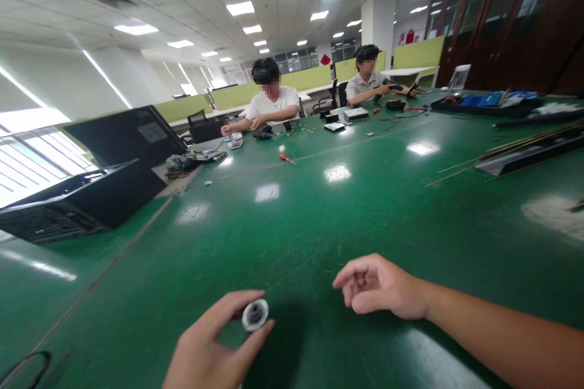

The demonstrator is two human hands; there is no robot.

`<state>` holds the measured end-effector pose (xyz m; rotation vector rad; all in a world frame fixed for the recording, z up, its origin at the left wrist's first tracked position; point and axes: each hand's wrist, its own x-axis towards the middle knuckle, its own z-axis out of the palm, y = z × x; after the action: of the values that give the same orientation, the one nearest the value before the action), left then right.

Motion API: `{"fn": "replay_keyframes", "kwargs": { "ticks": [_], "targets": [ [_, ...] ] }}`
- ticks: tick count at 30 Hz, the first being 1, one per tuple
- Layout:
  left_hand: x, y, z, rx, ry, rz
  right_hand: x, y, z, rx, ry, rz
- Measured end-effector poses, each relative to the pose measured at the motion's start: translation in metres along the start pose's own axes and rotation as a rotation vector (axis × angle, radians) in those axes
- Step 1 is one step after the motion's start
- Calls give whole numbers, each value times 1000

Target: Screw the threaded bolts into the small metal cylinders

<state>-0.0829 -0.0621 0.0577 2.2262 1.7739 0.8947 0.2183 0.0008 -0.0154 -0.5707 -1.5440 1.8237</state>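
Between thumb and fingers, my left hand [219, 337] pinches a small round piece with a white rim and a dark, ringed hollow inside [255, 315]. Its open end faces me, and what kind of part it is I cannot make out. To the right, my right hand [381, 289] hovers over the green table [319, 225] with its fingers loosely curled and the thumb apart. Nothing shows in it. A gap of bare tabletop lies between my two hands.
A black computer case [86, 200] lies on the left. An orange screwdriver [286, 158] is farther off. Two people [274, 103] work across the table among small parts. Thin rods [460, 167] and a black tray [483, 108] lie to the right.
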Motion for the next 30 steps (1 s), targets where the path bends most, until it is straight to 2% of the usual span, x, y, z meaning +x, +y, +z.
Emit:
{"fn": "replay_keyframes", "kwargs": {
  "ticks": [3,5,7,10,14,19,30],
  "targets": [
    [44,31,40,-130,-171,67,0,-1,-3,-362,292,-168],
    [61,40,64,-181,-274,84,1,2,-5,-524,430,-159],
    [68,39,81,-214,-330,84,3,6,-5,-599,479,-110],
    [69,26,93,-257,-328,80,4,7,-3,-663,463,-67],
    [69,13,97,-308,-338,112,4,0,1,-709,438,-29],
    [67,11,102,-292,-316,104,2,-7,2,-736,389,-17],
    [66,10,104,-301,-342,183,2,-12,3,-716,361,-2]
  ]
}}
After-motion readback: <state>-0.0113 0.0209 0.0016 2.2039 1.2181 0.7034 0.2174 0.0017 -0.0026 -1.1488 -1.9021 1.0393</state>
